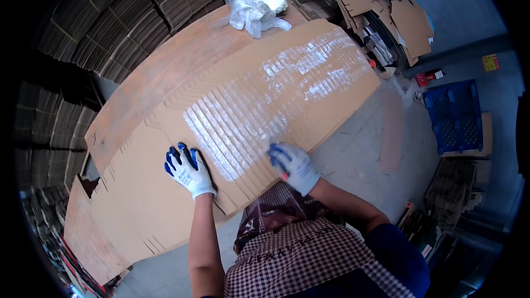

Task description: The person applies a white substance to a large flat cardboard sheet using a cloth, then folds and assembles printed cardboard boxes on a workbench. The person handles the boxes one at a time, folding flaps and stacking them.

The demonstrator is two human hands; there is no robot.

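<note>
Brown cardboard sheets [132, 187] lie fanned out on a wooden table, their edges overlapping in steps. A wet-looking whitish coating [221, 127] covers a broad band across the stepped edges and the far right part. My left hand [189, 172], in a white glove with blue fingertips, rests flat on the cardboard beside the coated band, fingers spread. At the band's near edge, my right hand [294, 166] wears a matching glove and is closed, slightly blurred. Its fingers hide most of what it holds; only a pale smear shows at the fingertips.
Crumpled clear plastic [256, 8] lies on the wooden table [149, 72] at its far edge. Tall cardboard stacks [105, 27] rise behind and left. Loose cardboard pieces [411, 27] pile up at far right. A blue plastic pallet [452, 116] leans against the right wall.
</note>
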